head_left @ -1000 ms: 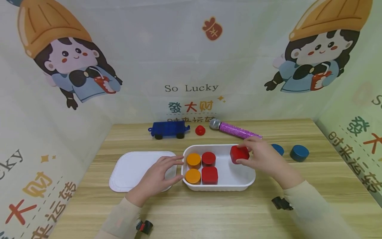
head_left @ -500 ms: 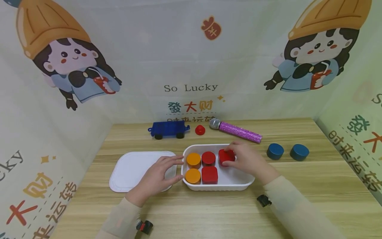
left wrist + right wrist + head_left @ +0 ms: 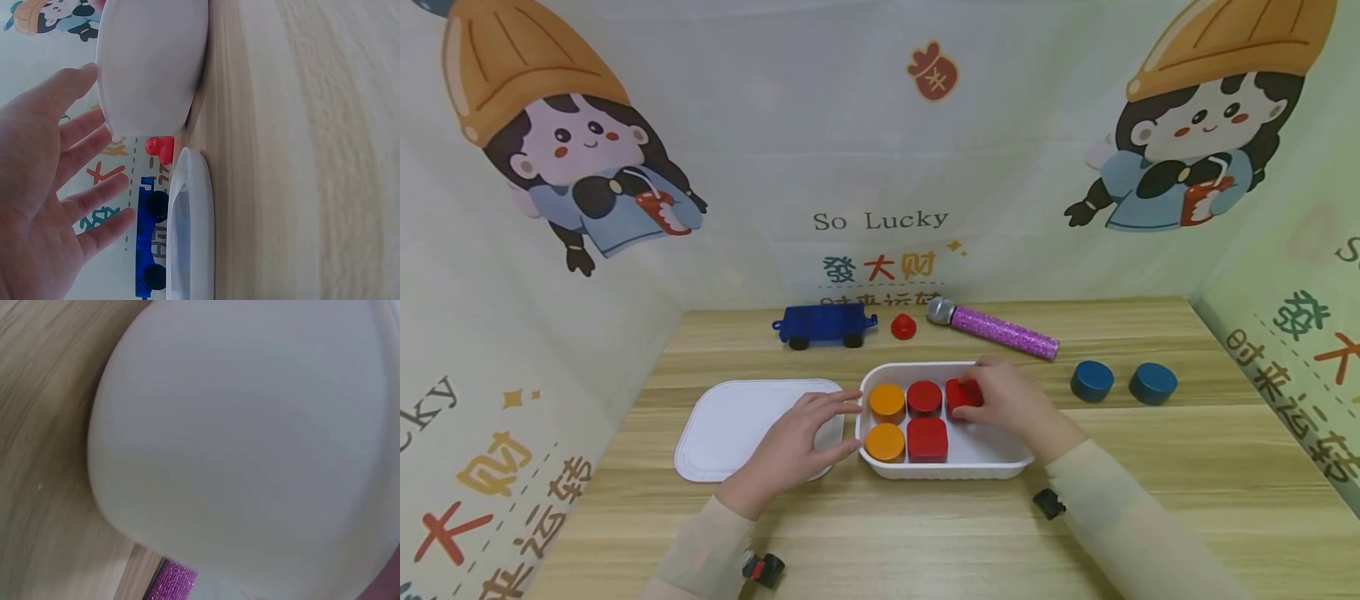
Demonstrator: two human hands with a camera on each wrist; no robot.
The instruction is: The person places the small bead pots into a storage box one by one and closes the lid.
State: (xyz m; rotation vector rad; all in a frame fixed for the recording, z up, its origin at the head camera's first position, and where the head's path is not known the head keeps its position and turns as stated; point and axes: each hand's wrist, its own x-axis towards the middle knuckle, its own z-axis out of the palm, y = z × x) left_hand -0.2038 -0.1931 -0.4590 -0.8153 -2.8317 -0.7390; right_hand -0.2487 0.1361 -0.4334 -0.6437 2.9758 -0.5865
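Clock directions are read from the middle of the white box [image 3: 985, 454], with twelve toward the printed back wall [image 3: 880, 167].

At nine, the flat white lid [image 3: 730, 425] lies on the wooden table [image 3: 880, 542]. The left hand [image 3: 790, 442] reaches over the lid's right part, fingers spread and fairly straight, gripping nothing, tips at the box's nine o'clock end; the left wrist view shows the thumb tip at the rim. At ten, beyond the box, stands the blue toy wagon [image 3: 825, 325].

Inside the box, two orange round blocks sit at the left end, the upper orange block [image 3: 887, 400] at half past nine, the lower orange block [image 3: 885, 441] at half past eight. A small red toy [image 3: 903, 327] stands outside, at eleven. Back inside come a red round block [image 3: 924, 397] between ten and eleven and a red square block [image 3: 927, 438] between seven and eight. At one, just right of the red round block, is the held red block [image 3: 958, 398], pinched between thumb and fingers of the right hand [image 3: 1011, 404]; whether it touches the box floor cannot be told.

Outside, the purple glitter microphone [image 3: 1000, 327] lies at one. Near three stand two blue round blocks, the nearer blue block [image 3: 1092, 381] and the farther blue block [image 3: 1153, 383], slightly apart.
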